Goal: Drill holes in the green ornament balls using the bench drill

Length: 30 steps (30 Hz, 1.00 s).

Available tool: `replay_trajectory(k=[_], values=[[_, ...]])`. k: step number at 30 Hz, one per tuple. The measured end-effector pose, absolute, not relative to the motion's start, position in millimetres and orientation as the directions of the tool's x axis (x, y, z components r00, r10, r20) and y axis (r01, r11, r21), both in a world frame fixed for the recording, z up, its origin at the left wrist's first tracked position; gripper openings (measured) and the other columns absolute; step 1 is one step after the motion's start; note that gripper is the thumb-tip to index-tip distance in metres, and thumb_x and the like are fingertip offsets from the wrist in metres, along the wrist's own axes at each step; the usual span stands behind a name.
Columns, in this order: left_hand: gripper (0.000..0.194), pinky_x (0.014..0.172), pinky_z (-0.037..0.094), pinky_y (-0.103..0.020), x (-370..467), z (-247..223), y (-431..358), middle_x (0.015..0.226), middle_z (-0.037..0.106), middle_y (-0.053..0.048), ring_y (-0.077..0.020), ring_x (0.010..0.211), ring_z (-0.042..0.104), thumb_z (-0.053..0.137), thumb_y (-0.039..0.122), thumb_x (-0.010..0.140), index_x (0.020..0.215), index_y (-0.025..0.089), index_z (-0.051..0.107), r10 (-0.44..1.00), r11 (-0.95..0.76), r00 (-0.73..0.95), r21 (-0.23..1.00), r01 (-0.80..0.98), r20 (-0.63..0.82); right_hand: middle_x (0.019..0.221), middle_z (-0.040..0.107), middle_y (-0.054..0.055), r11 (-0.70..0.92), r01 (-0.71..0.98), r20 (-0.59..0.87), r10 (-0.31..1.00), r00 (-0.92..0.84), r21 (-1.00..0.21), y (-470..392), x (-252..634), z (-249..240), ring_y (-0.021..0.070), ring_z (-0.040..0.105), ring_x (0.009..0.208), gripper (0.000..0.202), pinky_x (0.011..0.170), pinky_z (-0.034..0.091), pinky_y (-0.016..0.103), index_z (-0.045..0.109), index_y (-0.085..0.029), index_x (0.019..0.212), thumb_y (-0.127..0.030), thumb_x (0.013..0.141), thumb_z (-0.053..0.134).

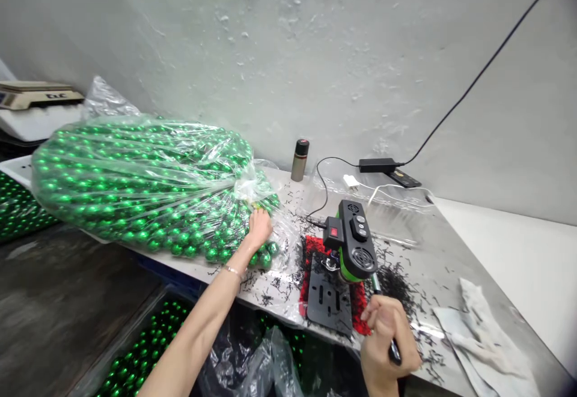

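A large clear plastic bag (pixel 148 187) full of shiny green balls lies on the left part of the table. My left hand (pixel 260 227) is at the bag's gathered opening, fingers closed, and what they hold is too small to name. My right hand (pixel 388 337) grips a thin tool (pixel 395 352) with a dark handle, beside a black device (pixel 356 238) with round vents and a red switch. Under the device, a black slotted plate (pixel 329 295) rests on a red mat (pixel 359 307).
Small black pieces (pixel 394 286) are scattered over the table. Behind stand a bottle (pixel 300 160) and a clear plastic tray (pixel 396 223). A black adapter (pixel 377 165) has a cable rising right. White cloths (pixel 491 349) lie at right; a bin of green balls (pixel 144 343) is below.
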<state>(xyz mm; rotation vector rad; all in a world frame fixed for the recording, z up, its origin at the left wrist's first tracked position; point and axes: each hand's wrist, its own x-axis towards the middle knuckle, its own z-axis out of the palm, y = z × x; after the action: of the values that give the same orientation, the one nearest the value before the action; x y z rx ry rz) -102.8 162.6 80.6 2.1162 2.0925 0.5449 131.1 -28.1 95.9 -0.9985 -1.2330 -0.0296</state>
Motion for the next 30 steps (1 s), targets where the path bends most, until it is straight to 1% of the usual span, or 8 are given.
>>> replay_trajectory(k=[8,13,15,17,19,21,26,30], values=[[0.016,0.099,0.041,-0.045,-94.9,82.4,208.0,0.099,0.071,-0.026,-0.0363,0.111,0.063,0.060,0.006,0.079,0.090,0.005,0.071,0.998,-0.020,-0.005,0.394,0.919,0.064,0.064,0.051,-0.001,0.612,0.529,0.809,0.460,0.366,-0.588,-28.3,131.3,92.6,0.0116,0.053,0.059,0.034,0.053,0.039,0.026,0.045,-0.019,0.060,-0.011,0.093,0.047],[0.032,0.094,0.050,-0.042,-98.7,84.4,176.7,0.111,0.071,-0.019,-0.0313,0.109,0.067,0.056,0.021,0.092,0.120,0.010,0.064,0.999,-0.042,0.022,0.570,0.821,0.042,0.064,0.051,-0.001,0.619,0.535,0.817,0.467,0.338,-0.575,-29.0,131.8,93.2,0.0114,0.052,0.058,0.033,0.053,0.040,0.026,0.045,-0.019,0.062,-0.010,0.093,0.046],[0.040,0.086,0.055,-0.036,-101.6,82.8,152.1,0.115,0.070,-0.015,-0.0248,0.102,0.070,0.052,0.031,0.097,0.134,0.014,0.057,0.997,-0.044,0.073,0.793,0.608,-0.001,0.064,0.050,-0.001,0.618,0.526,0.811,0.475,0.343,-0.584,-29.1,131.3,92.8,0.0114,0.052,0.058,0.033,0.053,0.040,0.026,0.044,-0.019,0.062,-0.010,0.093,0.046],[0.045,0.082,0.057,-0.032,-100.7,78.5,123.4,0.117,0.070,-0.013,-0.0208,0.097,0.072,0.057,0.036,0.096,0.137,0.017,0.056,0.985,0.060,0.150,0.987,0.148,-0.082,0.064,0.050,-0.001,0.612,0.526,0.807,0.473,0.354,-0.590,-29.1,130.4,93.0,0.0116,0.052,0.058,0.033,0.053,0.039,0.026,0.044,-0.020,0.062,-0.011,0.094,0.045],[0.045,0.082,0.058,-0.030,-94.3,72.6,94.9,0.114,0.071,-0.012,-0.0192,0.094,0.073,0.067,0.034,0.090,0.132,0.018,0.062,0.961,0.223,0.216,0.945,-0.238,-0.172,0.064,0.050,-0.001,0.602,0.539,0.807,0.472,0.355,-0.589,-29.5,129.8,94.2,0.0120,0.052,0.059,0.034,0.054,0.039,0.027,0.045,-0.020,0.062,-0.012,0.094,0.045],[0.041,0.080,0.059,-0.028,-83.3,66.0,70.6,0.107,0.073,-0.009,-0.0169,0.090,0.073,0.071,0.028,0.087,0.126,0.020,0.066,0.935,0.336,0.241,0.865,-0.374,-0.259,0.063,0.051,-0.001,0.593,0.558,0.812,0.475,0.340,-0.581,-30.3,130.0,96.2,0.0124,0.053,0.060,0.033,0.055,0.040,0.027,0.046,-0.020,0.062,-0.012,0.095,0.045],[0.036,0.059,0.055,-0.019,-50.5,47.6,35.9,0.088,0.073,-0.004,-0.0119,0.071,0.071,0.079,0.022,0.079,0.114,0.018,0.069,0.882,0.472,0.230,0.767,-0.435,-0.412,0.067,0.053,-0.001,0.573,0.594,0.815,0.500,0.294,-0.566,-32.3,133.0,100.1,0.0117,0.054,0.063,0.032,0.057,0.041,0.027,0.047,-0.020,0.064,-0.011,0.094,0.044],[0.041,0.067,0.059,-0.024,-30.8,35.0,23.8,0.084,0.070,-0.002,-0.0145,0.072,0.072,0.082,0.033,0.075,0.108,0.017,0.063,0.916,0.399,0.133,0.836,-0.377,-0.377,0.067,0.054,-0.001,0.574,0.611,0.824,0.500,0.265,-0.545,-32.3,134.4,99.3,0.0121,0.053,0.063,0.031,0.057,0.041,0.027,0.047,-0.021,0.065,-0.011,0.094,0.044]])
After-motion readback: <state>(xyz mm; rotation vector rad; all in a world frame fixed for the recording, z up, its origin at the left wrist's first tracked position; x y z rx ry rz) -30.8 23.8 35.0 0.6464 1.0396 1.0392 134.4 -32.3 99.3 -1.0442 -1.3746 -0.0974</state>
